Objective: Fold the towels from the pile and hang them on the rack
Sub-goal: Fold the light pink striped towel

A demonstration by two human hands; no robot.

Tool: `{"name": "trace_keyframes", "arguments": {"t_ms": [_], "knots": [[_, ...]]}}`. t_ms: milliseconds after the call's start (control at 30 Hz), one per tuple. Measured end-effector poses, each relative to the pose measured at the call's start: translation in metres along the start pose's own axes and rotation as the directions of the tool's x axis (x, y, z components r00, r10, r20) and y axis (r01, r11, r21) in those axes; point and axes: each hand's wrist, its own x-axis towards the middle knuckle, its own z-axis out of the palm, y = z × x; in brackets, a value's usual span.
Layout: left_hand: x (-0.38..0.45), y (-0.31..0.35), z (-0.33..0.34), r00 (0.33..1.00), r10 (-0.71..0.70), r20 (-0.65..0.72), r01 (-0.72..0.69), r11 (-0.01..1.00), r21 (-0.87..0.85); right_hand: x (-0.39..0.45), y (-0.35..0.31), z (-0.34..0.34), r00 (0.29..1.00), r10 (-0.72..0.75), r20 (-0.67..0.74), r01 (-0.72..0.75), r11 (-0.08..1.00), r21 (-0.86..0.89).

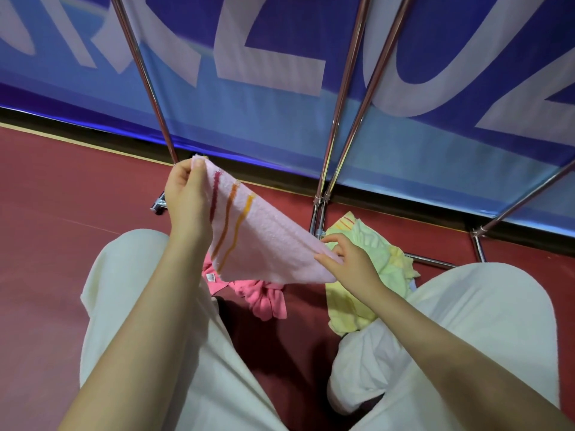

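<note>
Towel [267, 244], pale pink with striped end, held in the air above the knees. Left hand [186, 197] grips its upper corner; right hand [348, 262] pinches the lower edge. Head view: dark pink towel [267, 298] and yellow towel [367, 275] lie crumpled on the red floor [62, 219] beneath, metal rack [329, 169] legs just behind, blue banner [280, 113] beyond.

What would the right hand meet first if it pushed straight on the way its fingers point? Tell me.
The right hand already pinches the pink towel, its fingers pointing up and left along it. Going on, it would likely meet more of that towel, then the left hand. Depth is unclear.
</note>
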Motion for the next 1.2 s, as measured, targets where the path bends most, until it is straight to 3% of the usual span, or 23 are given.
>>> {"name": "trace_keyframes", "arguments": {"t_ms": [200, 500, 633, 733, 867, 967, 1067, 1200], "knots": [[-0.009, -0.002, 0.003, 0.996, 0.073, 0.046, -0.077, 0.993, 0.089, 0.003, 0.008, -0.001, 0.996, 0.075, 0.041, -0.073, 0.996, -0.059], [-0.02, 0.002, 0.009, 0.966, 0.222, 0.133, -0.237, 0.965, 0.111, 0.015, 0.014, -0.01, 0.981, 0.119, -0.156, -0.127, 0.991, -0.042], [-0.022, 0.002, 0.012, 0.967, 0.226, 0.12, -0.239, 0.965, 0.105, 0.02, 0.018, -0.012, 0.98, 0.063, -0.189, -0.105, 0.969, -0.221], [-0.02, -0.001, 0.012, 0.966, 0.225, 0.128, -0.24, 0.964, 0.117, 0.024, 0.024, -0.012, 0.984, 0.109, -0.14, -0.147, 0.942, -0.301], [-0.014, -0.007, 0.011, 0.953, 0.277, 0.122, -0.296, 0.939, 0.174, 0.027, 0.027, -0.011, 0.968, 0.24, 0.069, -0.229, 0.964, -0.135], [-0.005, -0.011, 0.006, 0.947, 0.316, 0.055, -0.319, 0.915, 0.246, 0.033, 0.012, -0.023, 0.959, 0.277, -0.067, -0.257, 0.942, 0.214], [0.007, -0.016, 0.001, 0.962, 0.27, -0.039, -0.248, 0.924, 0.29, 0.043, -0.001, -0.049, 0.921, 0.336, -0.197, -0.119, 0.724, 0.68], [0.015, -0.029, -0.002, 0.98, 0.169, -0.103, -0.134, 0.95, 0.282, 0.043, -0.004, -0.061, 0.945, 0.295, -0.14, -0.051, 0.557, 0.829]]}}
